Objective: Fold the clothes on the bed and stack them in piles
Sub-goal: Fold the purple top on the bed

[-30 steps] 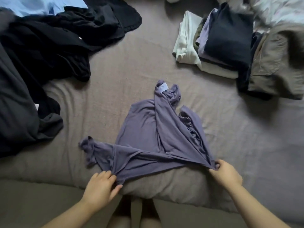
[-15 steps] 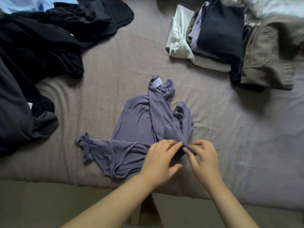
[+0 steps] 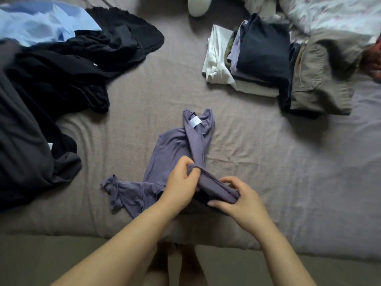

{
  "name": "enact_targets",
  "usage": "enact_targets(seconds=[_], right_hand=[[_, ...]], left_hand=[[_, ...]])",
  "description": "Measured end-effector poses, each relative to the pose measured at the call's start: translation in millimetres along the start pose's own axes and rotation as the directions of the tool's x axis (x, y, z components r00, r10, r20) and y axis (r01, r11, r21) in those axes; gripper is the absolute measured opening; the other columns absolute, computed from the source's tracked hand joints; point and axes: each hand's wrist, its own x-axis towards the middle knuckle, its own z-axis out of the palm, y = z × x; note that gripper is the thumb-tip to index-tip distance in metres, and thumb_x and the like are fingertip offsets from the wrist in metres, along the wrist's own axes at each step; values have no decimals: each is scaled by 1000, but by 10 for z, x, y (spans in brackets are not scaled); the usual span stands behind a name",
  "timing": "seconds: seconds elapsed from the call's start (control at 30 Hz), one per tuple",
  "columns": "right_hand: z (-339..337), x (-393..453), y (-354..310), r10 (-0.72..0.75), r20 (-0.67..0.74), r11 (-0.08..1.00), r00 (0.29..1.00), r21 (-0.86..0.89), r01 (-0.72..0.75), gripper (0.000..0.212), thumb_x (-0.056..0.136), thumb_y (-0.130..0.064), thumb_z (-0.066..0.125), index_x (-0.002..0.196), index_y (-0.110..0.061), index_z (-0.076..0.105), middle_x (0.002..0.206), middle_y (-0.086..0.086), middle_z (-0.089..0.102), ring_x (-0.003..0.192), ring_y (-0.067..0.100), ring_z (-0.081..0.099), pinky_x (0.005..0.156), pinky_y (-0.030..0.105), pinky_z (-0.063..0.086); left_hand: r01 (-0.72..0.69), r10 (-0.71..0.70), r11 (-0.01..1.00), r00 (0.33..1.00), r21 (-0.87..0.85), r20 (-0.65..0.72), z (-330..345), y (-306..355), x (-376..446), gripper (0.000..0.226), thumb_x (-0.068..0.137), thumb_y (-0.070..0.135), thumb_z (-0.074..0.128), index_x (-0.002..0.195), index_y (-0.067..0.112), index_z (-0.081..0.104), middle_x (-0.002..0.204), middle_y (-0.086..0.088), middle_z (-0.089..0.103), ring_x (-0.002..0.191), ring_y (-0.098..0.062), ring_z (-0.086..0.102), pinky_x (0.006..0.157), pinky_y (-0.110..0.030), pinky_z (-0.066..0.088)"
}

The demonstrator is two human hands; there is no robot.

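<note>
A purple shirt (image 3: 175, 147) with a white neck label lies crumpled on the grey bed sheet (image 3: 257, 172) near the front edge. My left hand (image 3: 181, 182) pinches a bunched fold of it at its middle. My right hand (image 3: 239, 199) grips the gathered right part of the same shirt, lifted slightly off the sheet. One sleeve trails out to the left. At the back right stands a pile of folded clothes (image 3: 261, 54) with a dark navy piece on top, and folded khaki trousers (image 3: 321, 85) lie beside it.
A heap of unfolded black and dark grey clothes (image 3: 47, 96) covers the left side, with a light blue garment (image 3: 41, 23) at the back left. A patterned duvet (image 3: 334, 13) lies at the back right. The bed's front edge runs below my forearms.
My hands came from the shirt's lower corners to its middle, bringing the right side over. Now both hold bunched fabric, and the right part is gathered and raised.
</note>
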Motion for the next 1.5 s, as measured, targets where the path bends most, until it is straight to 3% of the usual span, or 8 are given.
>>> enact_targets(seconds=[0.1, 0.27, 0.57, 0.73, 0.97, 1.27, 1.4, 1.5], right_hand=[[26, 57, -1, -6, -146, 949, 989, -313, -41, 29, 70, -14, 53, 92, -22, 70, 93, 5, 67, 88, 26, 62, 72, 34, 48], [26, 134, -157, 128, -236, 943, 963, 331, -45, 40, 72, 14, 44, 81, -20, 64, 76, -3, 67, 68, 3, 61, 63, 11, 48], [195, 71, -196, 63, -202, 964, 977, 267, -7, 18, 79, 0, 68, 67, -8, 57, 81, 8, 50, 72, 14, 51, 63, 16, 42], [210, 114, -318, 237, -177, 767, 955, 638, -72, 36, 86, 16, 46, 87, -16, 63, 83, 8, 66, 75, 10, 65, 65, 19, 52], [146, 112, -284, 278, 229, 884, 933, 319, -341, 24, 98, -27, 49, 108, -15, 68, 98, 5, 72, 96, 18, 66, 92, 37, 51], [70, 61, -446, -30, 390, 74, 920, 919, -387, 70, 88, -42, 63, 129, 13, 51, 131, 31, 52, 125, 37, 51, 105, 39, 44], [143, 77, -417, -70, 339, -11, 938, 940, -341, 67, 103, -43, 30, 136, 15, 38, 142, 33, 39, 138, 39, 34, 120, 44, 13], [205, 88, -509, -26, 358, 9, 933, 934, -358, 56, 84, -29, 72, 124, 8, 57, 122, 23, 62, 117, 30, 59, 114, 43, 28]], left_hand=[[-9, -2, 996, 992, 87, 127, -103, 31, -41, 26, 89, 25, 60, 77, 24, 36, 54, 9, 34, 52, -8, 31, 57, -31, 29], [-213, 119, 689, 976, 692, 182, -194, 43, -154, 22, 85, 40, 62, 107, 39, 59, 87, 9, 67, 86, -18, 61, 63, -29, 36], [-53, 38, 996, 982, 76, 182, -284, -1, -87, 24, 89, 26, 46, 90, 2, 52, 74, -7, 52, 68, -16, 45, 64, -33, 38], [-290, 150, 861, 930, 418, 337, -323, 49, -102, 29, 83, 28, 69, 89, 21, 41, 76, 3, 54, 73, -22, 56, 64, -37, 43], [191, -199, 980, 940, 53, 277, -342, 193, 155, 24, 89, 25, 50, 77, 4, 52, 74, -13, 49, 71, -18, 45, 68, -33, 33], [42, -44, 999, 962, 11, 268, -471, 107, 28, 26, 90, 24, 63, 68, 11, 55, 56, 8, 49, 54, -3, 42, 55, -18, 36], [-183, 121, 930, 971, 318, 204, -503, -37, 17, 25, 86, 17, 65, 69, 22, 46, 60, 7, 48, 60, -10, 45, 61, -31, 35], [-272, 244, 766, 961, 582, 129, -459, -86, 5, 19, 84, 32, 68, 81, 21, 53, 75, 8, 49, 81, -22, 51, 68, -33, 31]])
